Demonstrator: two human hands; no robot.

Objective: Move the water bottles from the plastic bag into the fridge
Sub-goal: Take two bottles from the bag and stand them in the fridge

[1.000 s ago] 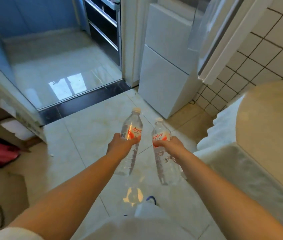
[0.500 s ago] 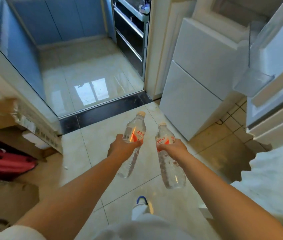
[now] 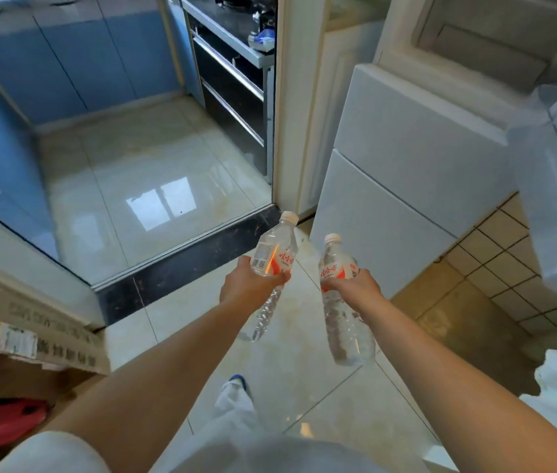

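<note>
**Water bottles held out before the white fridge**

Two clear plastic water bottles with red-and-white labels and pale caps were held out over the glossy cream tiled floor, one in each hand. The left bottle was gripped around its labelled upper part by the left hand, fingers curled round it, its cap tilted forward and to the right. The right bottle was gripped at the label by the right hand, its clear lower body hanging toward the floor. The two bottles were near each other but apart, caps pointing away from the person.

Just beyond them the white two-door fridge was seen, its lower front closed; the open upper fridge door was visible at the right edge. A dark threshold strip was seen to the left, with blue cabinets behind it. A taped brown cardboard box lay at the lower left.
</note>
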